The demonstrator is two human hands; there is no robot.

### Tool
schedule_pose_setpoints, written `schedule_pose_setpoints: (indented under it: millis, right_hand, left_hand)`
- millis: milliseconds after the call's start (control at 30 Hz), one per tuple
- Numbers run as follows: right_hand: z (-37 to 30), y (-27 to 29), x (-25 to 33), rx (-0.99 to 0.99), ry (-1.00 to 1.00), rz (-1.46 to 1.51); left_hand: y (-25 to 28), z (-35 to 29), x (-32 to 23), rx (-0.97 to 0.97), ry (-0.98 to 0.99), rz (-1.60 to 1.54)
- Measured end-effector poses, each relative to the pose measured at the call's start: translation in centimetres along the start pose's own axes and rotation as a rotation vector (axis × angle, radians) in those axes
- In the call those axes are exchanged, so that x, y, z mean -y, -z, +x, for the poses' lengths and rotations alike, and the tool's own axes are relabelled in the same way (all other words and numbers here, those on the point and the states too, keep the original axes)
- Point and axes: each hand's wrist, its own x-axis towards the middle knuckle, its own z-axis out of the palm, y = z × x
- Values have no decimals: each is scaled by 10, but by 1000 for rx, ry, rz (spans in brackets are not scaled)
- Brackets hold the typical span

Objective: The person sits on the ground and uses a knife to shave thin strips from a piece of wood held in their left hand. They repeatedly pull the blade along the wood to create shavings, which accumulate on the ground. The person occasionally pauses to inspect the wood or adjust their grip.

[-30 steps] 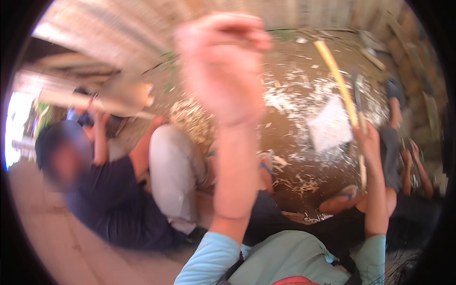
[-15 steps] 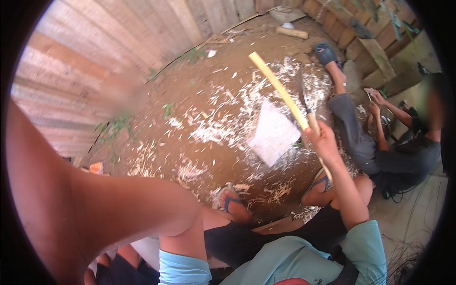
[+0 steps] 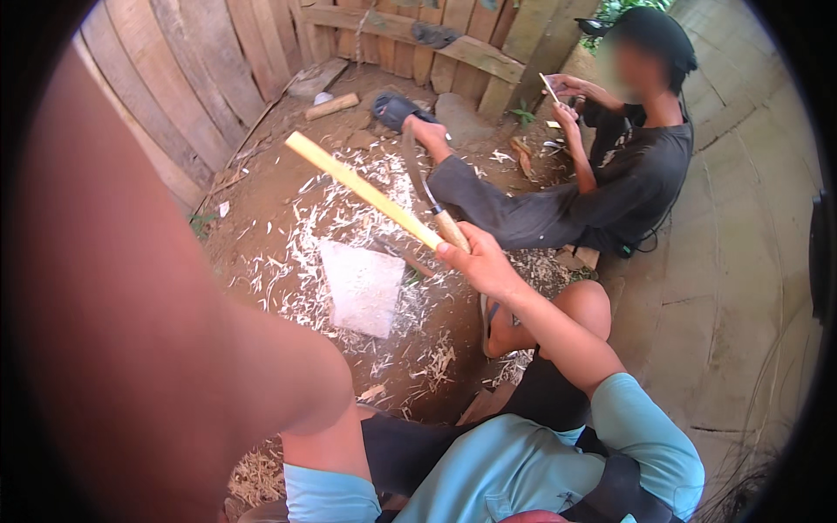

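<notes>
My right hand [image 3: 484, 261] is closed around two things at once. One is a long, flat, pale-yellow wood or bamboo strip [image 3: 366, 190], slanting up to the left. The other is a knife with a wooden handle [image 3: 451, 230], its long, slightly curved blade [image 3: 411, 166] pointing away from me. Both stick out over the shavings, side by side at the grip and spreading apart toward their tips. My left forearm [image 3: 148, 331] is raised very close and fills the left side; the hand at its end is out of view.
Pale shavings [image 3: 301, 222] litter the brown dirt around a whitish flat slab [image 3: 362, 292]. At right, a person in dark clothes [image 3: 641, 174] sits holding a thin pale stick [image 3: 548, 87], one leg stretched toward the shavings. Plank walls [image 3: 218, 70] and a short wood piece [image 3: 332, 106] stand beyond.
The view has swung to the right, bringing the other person more fully in. My raised left forearm now covers more of the left side. My right hand still grips the strip and knife.
</notes>
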Motion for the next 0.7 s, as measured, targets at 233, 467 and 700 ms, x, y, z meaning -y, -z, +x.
schedule_pose_setpoints:
  millis: [233, 467, 700]
  right_hand:
    - [-16, 19, -12, -2, 108, -146]
    - [-19, 30, -20, -87, 53, -229]
    - [-21, 19, -3, -136, 143, -202]
  left_hand:
    - [-33, 20, 48, 124, 105, -161]
    - [-71, 13, 144, 238, 324, -409]
    - [-97, 14, 162, 322, 413, -468]
